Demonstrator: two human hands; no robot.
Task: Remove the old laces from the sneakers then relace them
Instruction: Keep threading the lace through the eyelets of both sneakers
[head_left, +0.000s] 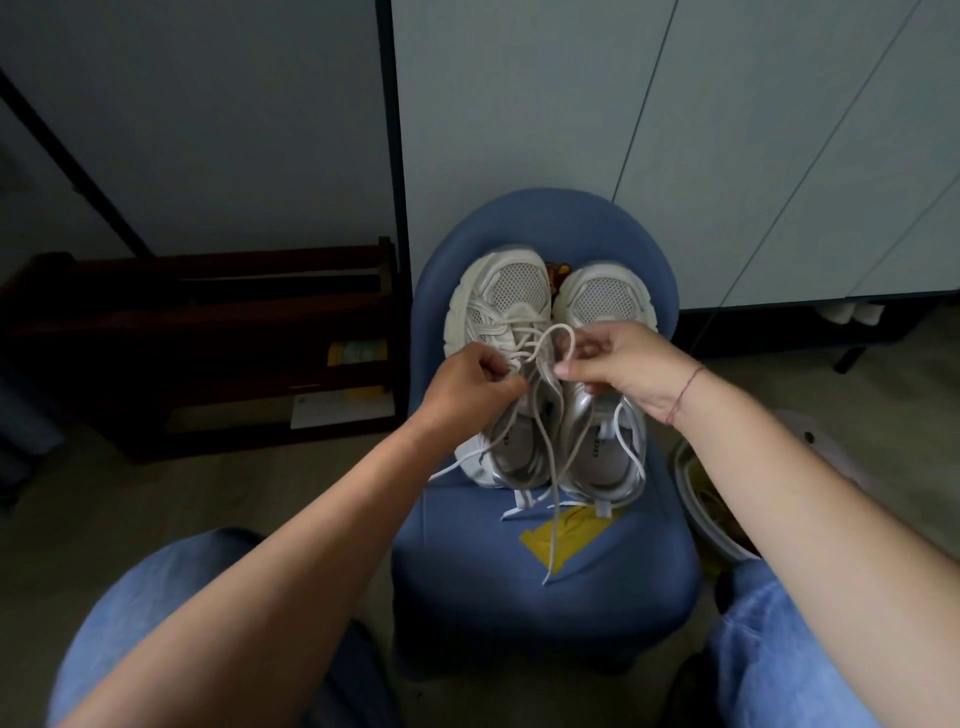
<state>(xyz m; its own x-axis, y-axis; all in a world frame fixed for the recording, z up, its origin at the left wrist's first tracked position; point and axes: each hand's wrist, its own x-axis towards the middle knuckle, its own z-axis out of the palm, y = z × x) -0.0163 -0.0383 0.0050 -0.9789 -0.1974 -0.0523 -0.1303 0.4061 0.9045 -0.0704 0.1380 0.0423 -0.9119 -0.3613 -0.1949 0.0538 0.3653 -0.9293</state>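
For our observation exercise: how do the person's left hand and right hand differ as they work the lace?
The right hand has a thin red string round its wrist; the left hand has a bare wrist. The left hand pinches the cream lace over the left sneaker; the right hand pinches a raised loop of it over the right sneaker. Both grip the lace.

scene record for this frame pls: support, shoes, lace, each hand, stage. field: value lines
support: blue chair, yellow patch on its seat
sneakers: two, side by side on the seat, toes away from the person; left sneaker, right sneaker
lace: beige lace looped between the hands, crossing the left sneaker's front eyelets, ends hanging over the seat
left hand: pinches the lace
right hand: pinches the lace
stage: cannot tell unlacing from relacing
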